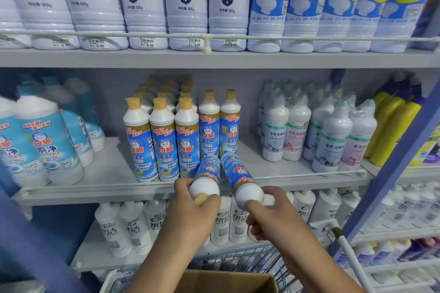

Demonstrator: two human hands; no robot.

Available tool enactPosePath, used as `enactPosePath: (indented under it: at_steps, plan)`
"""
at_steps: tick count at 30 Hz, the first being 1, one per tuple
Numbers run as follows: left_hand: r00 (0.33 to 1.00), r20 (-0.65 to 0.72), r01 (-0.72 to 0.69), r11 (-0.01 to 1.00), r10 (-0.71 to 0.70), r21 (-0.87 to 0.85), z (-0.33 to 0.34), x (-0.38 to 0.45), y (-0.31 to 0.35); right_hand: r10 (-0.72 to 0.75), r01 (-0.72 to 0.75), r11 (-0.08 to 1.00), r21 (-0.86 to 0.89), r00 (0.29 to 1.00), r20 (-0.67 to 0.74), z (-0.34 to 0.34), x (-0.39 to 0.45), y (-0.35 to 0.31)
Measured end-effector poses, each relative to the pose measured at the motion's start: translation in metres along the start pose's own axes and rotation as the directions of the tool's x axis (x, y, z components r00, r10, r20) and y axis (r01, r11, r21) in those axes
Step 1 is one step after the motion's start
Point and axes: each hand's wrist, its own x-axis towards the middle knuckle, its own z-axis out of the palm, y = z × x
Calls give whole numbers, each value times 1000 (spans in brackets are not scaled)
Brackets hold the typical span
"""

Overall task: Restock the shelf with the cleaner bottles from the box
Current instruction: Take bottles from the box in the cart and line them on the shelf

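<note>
Blue-labelled bottles [207,175] gripped in both hands [190,200]

**Both arms raised, each hand closed at the cap end of a bottle**

Two bare forearms rise from the lower edge of the view, angled up and slightly inward. The left hand [190,207] curls its fingers round the neck of a white, blue-labelled plastic cleaner bottle [207,175], the thumb lying near the tan cap. The right hand [269,215] wraps the neck of a second matching bottle [240,177], knuckles turned outward. The hands sit side by side, close but apart.
</note>
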Motion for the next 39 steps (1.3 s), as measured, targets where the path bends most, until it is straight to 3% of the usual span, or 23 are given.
enactPosePath:
  at_steps: [8, 13, 18, 24, 29, 35, 39]
  plan:
    - [976, -42, -188, 928, 212, 323, -14, 12, 29, -238, 134, 865, -484, 958, -160, -9, 16, -41]
    - [946, -35, -276, 858, 322, 434, -24, 36, 54, -472, 283, 691, -665, 874, -118, -8, 29, -79]
    - [932, -46, -288, 811, 360, 510, -27, 66, 84, -584, 397, 557, -730, 812, -4, 0, 55, -109]
    - [920, 42, -330, 711, 390, 621, -20, 104, 122, -603, 430, 482, -764, 795, 67, 10, 92, -138]
    - [900, 120, -363, 569, 419, 738, -17, 123, 148, -502, 394, 428, -813, 852, 149, 15, 119, -159]
    - [811, 191, -349, 195, 553, 917, -21, 132, 167, -441, 383, 371, -846, 874, 203, 19, 136, -168]
    - [777, 316, -478, 184, 544, 859, -32, 150, 164, -476, 438, 352, -827, 845, 244, 13, 146, -165]
